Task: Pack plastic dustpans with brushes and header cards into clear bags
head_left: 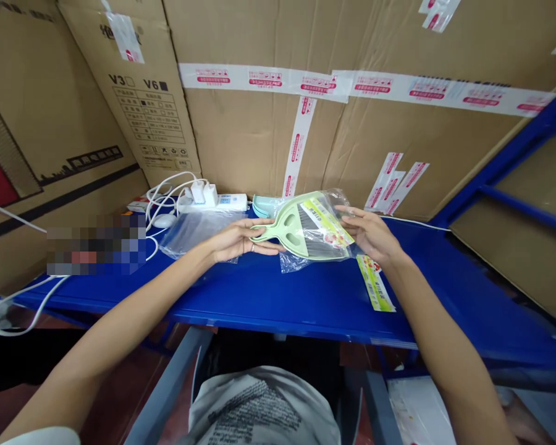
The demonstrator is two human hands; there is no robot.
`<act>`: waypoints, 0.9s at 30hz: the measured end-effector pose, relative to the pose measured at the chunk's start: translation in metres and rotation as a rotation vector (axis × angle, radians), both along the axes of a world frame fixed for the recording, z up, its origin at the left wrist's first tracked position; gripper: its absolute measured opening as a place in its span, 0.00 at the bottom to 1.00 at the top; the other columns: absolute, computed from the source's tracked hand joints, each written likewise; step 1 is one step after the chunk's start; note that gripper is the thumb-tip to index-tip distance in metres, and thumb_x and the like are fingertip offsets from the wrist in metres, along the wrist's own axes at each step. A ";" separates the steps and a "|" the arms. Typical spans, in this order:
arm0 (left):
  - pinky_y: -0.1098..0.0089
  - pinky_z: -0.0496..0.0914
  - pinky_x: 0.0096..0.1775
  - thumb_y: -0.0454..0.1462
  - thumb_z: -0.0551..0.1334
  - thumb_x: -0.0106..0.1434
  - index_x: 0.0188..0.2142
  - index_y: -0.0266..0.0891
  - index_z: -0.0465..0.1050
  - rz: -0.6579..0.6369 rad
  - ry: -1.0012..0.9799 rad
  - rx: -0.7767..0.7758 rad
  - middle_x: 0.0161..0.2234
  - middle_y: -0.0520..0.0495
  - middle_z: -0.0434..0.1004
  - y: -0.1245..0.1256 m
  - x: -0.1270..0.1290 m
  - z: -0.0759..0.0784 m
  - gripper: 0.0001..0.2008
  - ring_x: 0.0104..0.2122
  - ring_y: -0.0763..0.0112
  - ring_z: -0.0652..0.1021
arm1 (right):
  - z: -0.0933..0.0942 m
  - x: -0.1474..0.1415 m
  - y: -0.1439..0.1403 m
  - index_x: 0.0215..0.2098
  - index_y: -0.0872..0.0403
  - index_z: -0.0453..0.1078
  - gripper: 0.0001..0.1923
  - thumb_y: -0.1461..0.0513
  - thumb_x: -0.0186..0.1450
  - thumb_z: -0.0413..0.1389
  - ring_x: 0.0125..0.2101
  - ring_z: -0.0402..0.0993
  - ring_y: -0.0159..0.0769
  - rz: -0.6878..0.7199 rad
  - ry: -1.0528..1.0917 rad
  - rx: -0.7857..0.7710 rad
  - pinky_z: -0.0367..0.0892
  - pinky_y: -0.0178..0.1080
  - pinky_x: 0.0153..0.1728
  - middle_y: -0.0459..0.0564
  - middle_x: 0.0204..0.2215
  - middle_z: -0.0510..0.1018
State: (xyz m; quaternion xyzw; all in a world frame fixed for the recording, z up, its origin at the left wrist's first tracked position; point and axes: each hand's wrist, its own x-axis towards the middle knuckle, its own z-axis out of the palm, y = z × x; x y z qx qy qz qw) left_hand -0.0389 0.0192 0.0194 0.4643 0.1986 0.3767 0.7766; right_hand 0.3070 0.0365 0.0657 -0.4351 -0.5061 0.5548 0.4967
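A light green mini dustpan (285, 216) with a grey-bristled brush (311, 238) nested in it is held level above the blue table. Its wide end sits inside a clear plastic bag (293, 262), together with a yellow-green printed card (327, 224). My left hand (241, 241) is closed around the handle end, which sticks out of the bag. At the wide end, my right hand (368, 232) grips the bag's edge with its fingers. A similar printed card (375, 284) lies on the table just below my right hand.
Behind are a light blue dustpan (262, 206), a stack of clear bags (199, 232) and a white power strip (227, 202) with cables. Large cardboard boxes (254, 136) wall the back. A blue metal frame (491, 161) stands right. A blurred patch (97, 244) covers something left.
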 end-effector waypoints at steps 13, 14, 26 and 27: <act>0.38 0.76 0.57 0.30 0.64 0.71 0.62 0.30 0.71 0.126 0.005 0.021 0.51 0.27 0.85 0.005 0.003 -0.009 0.20 0.48 0.40 0.86 | -0.008 0.006 0.000 0.45 0.49 0.76 0.22 0.54 0.56 0.75 0.36 0.77 0.35 0.147 -0.263 0.271 0.72 0.36 0.33 0.49 0.45 0.81; 0.39 0.76 0.57 0.30 0.64 0.71 0.62 0.30 0.71 0.134 0.009 0.022 0.50 0.28 0.85 0.005 0.003 -0.009 0.21 0.47 0.40 0.86 | -0.009 0.007 0.000 0.48 0.47 0.75 0.26 0.56 0.55 0.76 0.35 0.76 0.34 0.169 -0.263 0.261 0.72 0.36 0.33 0.48 0.46 0.81; 0.43 0.78 0.56 0.30 0.63 0.72 0.62 0.29 0.72 0.140 -0.006 0.039 0.49 0.27 0.85 0.004 0.005 -0.009 0.21 0.46 0.42 0.87 | -0.012 -0.014 -0.008 0.48 0.48 0.85 0.18 0.53 0.62 0.66 0.52 0.78 0.50 0.153 -0.429 0.372 0.73 0.50 0.53 0.52 0.52 0.84; 0.43 0.78 0.55 0.30 0.63 0.71 0.61 0.29 0.73 0.147 -0.009 0.038 0.49 0.27 0.85 0.004 0.005 -0.009 0.20 0.46 0.42 0.87 | -0.012 -0.013 -0.008 0.49 0.47 0.85 0.18 0.53 0.62 0.67 0.50 0.78 0.49 0.135 -0.423 0.367 0.75 0.49 0.51 0.52 0.50 0.84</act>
